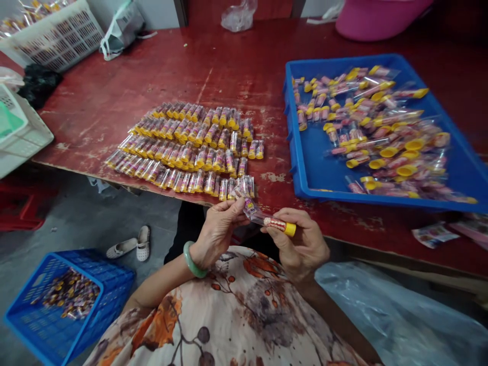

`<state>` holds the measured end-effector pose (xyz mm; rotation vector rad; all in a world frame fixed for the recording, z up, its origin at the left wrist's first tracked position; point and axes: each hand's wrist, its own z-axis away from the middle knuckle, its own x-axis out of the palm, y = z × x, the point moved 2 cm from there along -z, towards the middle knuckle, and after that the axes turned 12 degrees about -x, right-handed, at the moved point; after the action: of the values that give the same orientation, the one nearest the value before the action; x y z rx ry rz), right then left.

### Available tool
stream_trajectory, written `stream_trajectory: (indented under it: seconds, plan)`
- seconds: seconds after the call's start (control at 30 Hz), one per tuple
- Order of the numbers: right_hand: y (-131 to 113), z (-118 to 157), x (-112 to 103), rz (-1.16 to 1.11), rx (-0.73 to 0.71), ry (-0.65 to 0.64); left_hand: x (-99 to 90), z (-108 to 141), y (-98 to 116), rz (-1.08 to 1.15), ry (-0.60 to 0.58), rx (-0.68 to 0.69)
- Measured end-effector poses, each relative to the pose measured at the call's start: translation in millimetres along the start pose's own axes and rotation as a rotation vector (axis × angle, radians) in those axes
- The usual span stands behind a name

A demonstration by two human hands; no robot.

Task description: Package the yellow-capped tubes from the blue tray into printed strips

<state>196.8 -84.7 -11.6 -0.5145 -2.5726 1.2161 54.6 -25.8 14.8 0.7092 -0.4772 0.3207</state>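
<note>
One pinch of your left hand (219, 229), thumb against fingers, holds the clear printed wrapper (251, 207); rightward from it the tube (274, 223) slants down between both hands, by the table (168, 71); your right hand (301, 244), nearer its yellow cap (290, 230), grips the tube, fingers curled close.

The tube (273, 223) is clear, glossy plastic, its cap (290, 230) smooth plastic with a duller sheen; the wrapper (250, 207) is thin transparent film, shiny and creased; the table (229, 66) wears red paint, softly glossy but scuffed to pale, rough patches; the tray (314, 173) is smooth, low-sheen plastic, the basket (114, 282) slotted plastic; the bangle (195, 262) looks polished and stone-like; the dress (229, 315) is matt printed cloth; the bag (366, 305) is crinkled, glossy film.
</note>
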Motion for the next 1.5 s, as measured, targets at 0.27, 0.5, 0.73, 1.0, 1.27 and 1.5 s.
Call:
stream_trajectory:
  seconds: [0.27, 0.5, 0.73, 1.0, 1.27, 1.5]
  plan:
    - [8, 1, 14, 0.157, -0.241, 0.065, -1.8, 3, -7, -0.010, -0.034, 0.054]
    - [7, -2, 9, -0.125, -0.037, -0.325, -10.6, 2, 6, -0.016, -0.061, 0.087]
    - [8, -7, 5, -0.093, -0.034, -0.269, -5.2, 7, 2, -0.098, -0.189, -0.021]
    - [7, -13, 11, -0.140, 0.033, -0.244, -2.7, 7, -3, -0.142, -0.179, -0.034]
    - [-12, -15, 11, 0.135, -0.233, -0.211, -4.7, 4, -9, -0.097, -0.199, -0.048]
    - [-18, -10, 14, 0.256, -0.289, -0.139, 0.1, 10, -10, -0.097, -0.224, -0.051]
